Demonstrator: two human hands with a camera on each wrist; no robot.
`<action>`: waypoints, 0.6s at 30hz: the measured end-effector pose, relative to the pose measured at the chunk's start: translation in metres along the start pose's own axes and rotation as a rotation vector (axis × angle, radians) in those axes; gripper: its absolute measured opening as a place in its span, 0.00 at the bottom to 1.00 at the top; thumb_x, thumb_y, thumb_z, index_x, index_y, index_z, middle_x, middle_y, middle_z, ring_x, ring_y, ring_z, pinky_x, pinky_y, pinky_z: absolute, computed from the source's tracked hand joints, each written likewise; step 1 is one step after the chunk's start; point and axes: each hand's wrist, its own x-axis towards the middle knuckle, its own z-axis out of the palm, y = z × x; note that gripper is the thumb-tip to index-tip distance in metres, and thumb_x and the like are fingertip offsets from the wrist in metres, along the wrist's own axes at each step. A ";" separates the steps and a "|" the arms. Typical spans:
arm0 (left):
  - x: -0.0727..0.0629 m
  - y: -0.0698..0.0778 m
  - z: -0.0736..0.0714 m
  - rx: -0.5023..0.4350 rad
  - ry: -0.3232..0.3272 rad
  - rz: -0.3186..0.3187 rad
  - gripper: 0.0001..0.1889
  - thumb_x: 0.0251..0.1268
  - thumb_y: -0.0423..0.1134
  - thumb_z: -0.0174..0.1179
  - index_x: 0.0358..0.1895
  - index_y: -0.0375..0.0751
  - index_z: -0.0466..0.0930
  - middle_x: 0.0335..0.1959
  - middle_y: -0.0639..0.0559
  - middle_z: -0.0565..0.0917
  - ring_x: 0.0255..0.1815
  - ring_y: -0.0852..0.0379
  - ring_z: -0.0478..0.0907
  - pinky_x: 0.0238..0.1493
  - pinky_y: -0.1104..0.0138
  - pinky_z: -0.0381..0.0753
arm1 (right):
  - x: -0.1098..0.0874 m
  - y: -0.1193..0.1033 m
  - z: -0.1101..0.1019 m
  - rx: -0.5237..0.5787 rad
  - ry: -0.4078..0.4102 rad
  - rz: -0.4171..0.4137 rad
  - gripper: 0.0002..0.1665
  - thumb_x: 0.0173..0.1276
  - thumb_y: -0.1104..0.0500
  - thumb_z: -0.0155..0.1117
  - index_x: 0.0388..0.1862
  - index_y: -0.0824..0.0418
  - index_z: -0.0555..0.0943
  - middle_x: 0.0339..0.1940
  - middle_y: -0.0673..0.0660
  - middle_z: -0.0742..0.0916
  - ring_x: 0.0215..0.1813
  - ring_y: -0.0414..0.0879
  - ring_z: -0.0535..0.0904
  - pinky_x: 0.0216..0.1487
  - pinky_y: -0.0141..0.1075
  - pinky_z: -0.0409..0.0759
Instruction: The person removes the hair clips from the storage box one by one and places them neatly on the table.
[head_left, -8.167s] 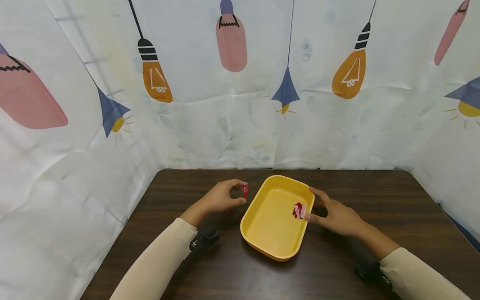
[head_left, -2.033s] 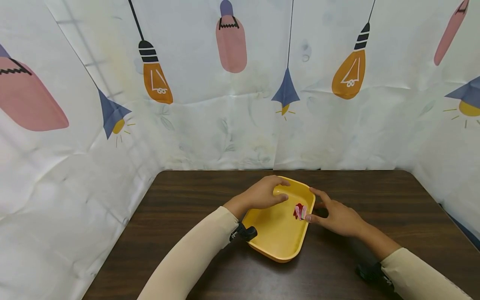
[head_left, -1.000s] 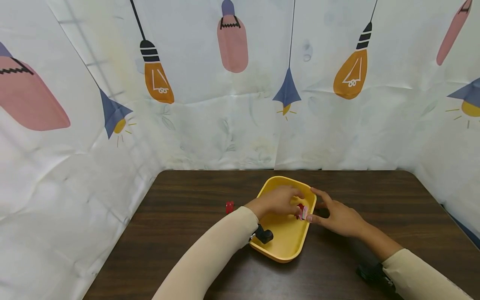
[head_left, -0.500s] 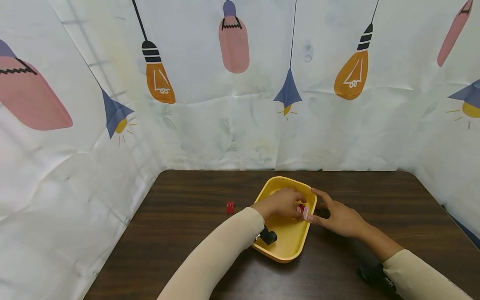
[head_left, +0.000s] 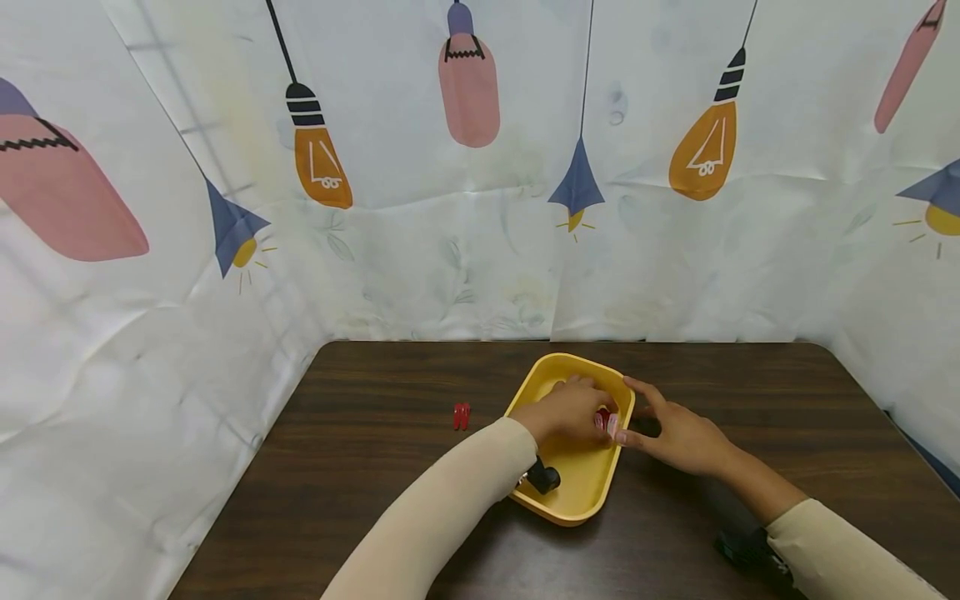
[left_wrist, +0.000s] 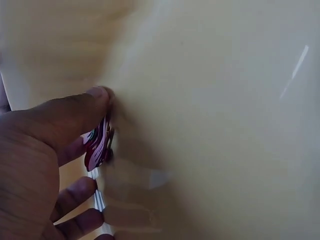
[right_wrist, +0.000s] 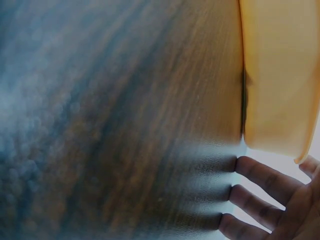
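Note:
In the head view, my left hand (head_left: 570, 410) reaches inside the yellow tray (head_left: 525, 392) by its right wall. The left wrist view shows the thumb and a finger pinching a small bunch of pink and red hair clips (left_wrist: 100, 145); the hand partly covers them. The same clips (head_left: 606, 421) show between the two hands in the head view. My right hand (head_left: 678, 435) touches the tray's right rim with thumb and index finger. Its other fingers (right_wrist: 270, 180) are fairly straight, tips on the table, in the right wrist view. Two red clips (head_left: 461, 416) lie on the table left of the tray.
The dark wood-grain table (head_left: 375, 483) extends on both sides of the tray. A white printed curtain (head_left: 465, 267) hangs behind it and along the sides. A dark wrist camera (head_left: 542, 477) on the left arm hangs over the tray.
Earlier my left hand held a red clip left of the tray. It has since moved right, into the tray, closing on the clips there. Two red clips lie on the table; the right hand stays put.

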 end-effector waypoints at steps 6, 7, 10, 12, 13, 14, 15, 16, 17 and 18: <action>-0.002 0.004 -0.001 0.003 0.008 -0.013 0.23 0.60 0.59 0.72 0.59 0.63 0.84 0.56 0.62 0.77 0.56 0.58 0.67 0.63 0.57 0.68 | 0.000 0.000 0.000 -0.004 -0.001 0.004 0.57 0.68 0.27 0.61 0.85 0.42 0.46 0.64 0.66 0.82 0.55 0.65 0.83 0.41 0.62 0.81; -0.002 0.004 -0.001 0.002 0.011 -0.013 0.23 0.60 0.59 0.71 0.59 0.63 0.84 0.56 0.62 0.77 0.56 0.58 0.66 0.63 0.57 0.68 | 0.000 0.000 0.000 -0.005 -0.001 0.004 0.56 0.68 0.27 0.60 0.85 0.42 0.46 0.64 0.66 0.82 0.55 0.65 0.83 0.41 0.62 0.81; -0.003 0.004 -0.001 -0.005 0.018 -0.012 0.22 0.61 0.58 0.71 0.58 0.62 0.85 0.55 0.62 0.77 0.56 0.58 0.66 0.63 0.58 0.68 | 0.000 -0.001 0.000 -0.003 0.000 0.001 0.56 0.69 0.27 0.60 0.85 0.43 0.46 0.64 0.65 0.82 0.56 0.65 0.83 0.41 0.62 0.81; -0.003 0.004 0.000 -0.004 0.021 -0.011 0.21 0.61 0.58 0.71 0.57 0.62 0.85 0.54 0.62 0.77 0.56 0.58 0.66 0.62 0.58 0.68 | -0.001 -0.001 -0.001 -0.003 0.001 -0.003 0.56 0.69 0.27 0.61 0.85 0.43 0.46 0.64 0.65 0.83 0.56 0.65 0.83 0.42 0.62 0.80; -0.003 0.004 0.000 -0.002 0.022 -0.010 0.21 0.61 0.58 0.71 0.56 0.63 0.85 0.54 0.62 0.77 0.56 0.58 0.66 0.62 0.58 0.68 | -0.001 -0.001 -0.001 -0.003 0.002 -0.005 0.56 0.69 0.27 0.61 0.85 0.43 0.46 0.64 0.65 0.83 0.56 0.65 0.83 0.42 0.62 0.80; -0.003 0.004 0.000 0.000 0.023 -0.008 0.21 0.61 0.58 0.71 0.56 0.62 0.85 0.54 0.62 0.77 0.56 0.58 0.66 0.62 0.58 0.68 | -0.001 0.000 -0.001 -0.004 0.004 -0.006 0.56 0.69 0.27 0.61 0.85 0.43 0.46 0.64 0.65 0.82 0.57 0.65 0.82 0.42 0.62 0.80; -0.002 0.004 0.000 0.002 0.024 -0.007 0.20 0.61 0.58 0.71 0.56 0.62 0.85 0.54 0.62 0.77 0.56 0.58 0.66 0.62 0.58 0.68 | -0.001 0.000 -0.001 -0.007 0.006 -0.007 0.56 0.69 0.27 0.60 0.85 0.43 0.46 0.64 0.65 0.83 0.57 0.65 0.82 0.42 0.62 0.80; -0.002 0.003 0.000 0.001 0.025 -0.008 0.20 0.61 0.58 0.71 0.56 0.62 0.85 0.53 0.62 0.77 0.56 0.58 0.66 0.62 0.58 0.68 | 0.000 0.000 -0.001 -0.009 0.008 -0.009 0.56 0.69 0.27 0.60 0.85 0.43 0.47 0.64 0.64 0.83 0.57 0.65 0.82 0.43 0.62 0.80; -0.002 0.003 0.001 -0.001 0.025 -0.008 0.20 0.61 0.58 0.71 0.56 0.62 0.85 0.53 0.62 0.76 0.56 0.58 0.66 0.62 0.58 0.67 | 0.000 0.000 -0.001 -0.010 0.009 -0.010 0.56 0.69 0.27 0.60 0.85 0.43 0.47 0.64 0.64 0.83 0.57 0.65 0.82 0.43 0.62 0.80; -0.002 0.003 0.001 -0.002 0.025 -0.010 0.20 0.61 0.59 0.71 0.56 0.62 0.85 0.53 0.62 0.76 0.56 0.58 0.66 0.62 0.58 0.67 | 0.000 0.001 -0.001 -0.011 0.010 -0.011 0.56 0.69 0.27 0.60 0.85 0.43 0.47 0.64 0.64 0.82 0.57 0.65 0.82 0.43 0.62 0.80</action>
